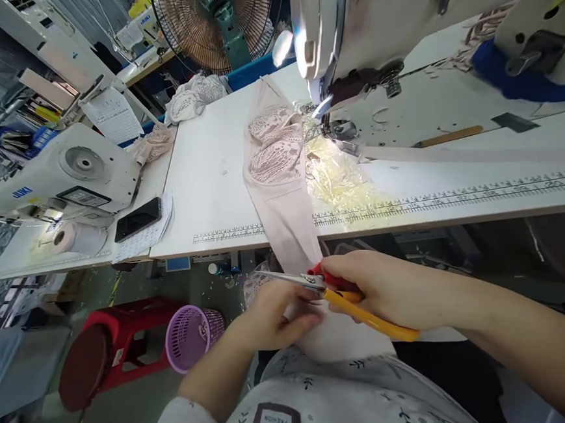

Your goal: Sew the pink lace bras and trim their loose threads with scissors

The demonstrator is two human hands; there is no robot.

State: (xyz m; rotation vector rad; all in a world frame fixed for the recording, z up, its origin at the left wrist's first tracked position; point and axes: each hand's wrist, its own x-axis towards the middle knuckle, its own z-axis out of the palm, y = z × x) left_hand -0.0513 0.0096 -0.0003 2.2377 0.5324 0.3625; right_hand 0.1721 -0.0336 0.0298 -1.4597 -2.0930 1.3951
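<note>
My right hand (379, 287) is closed around a pair of scissors (367, 316) with red and yellow-orange handles. Their metal blades point left, passing over the fingers of my left hand (271, 318). That hand is curled on a pale pink lace-and-mesh garment (286, 221), gripping it at my lap. The garment runs from beside the sewing machine's needle area, down across the table edge and under both hands. Its lace part (274, 159) lies on the table. My hands hide where the blades meet the cloth, so contact between them cannot be seen.
A sewing machine (374, 43) stands over the white table (207, 173), which has a ruler strip along its front edge. Yellowish clear film (339, 173) lies by the needle. Leftward are a phone (138, 220), another machine (95, 164), a red stool (126, 336) and a purple basket (187, 341).
</note>
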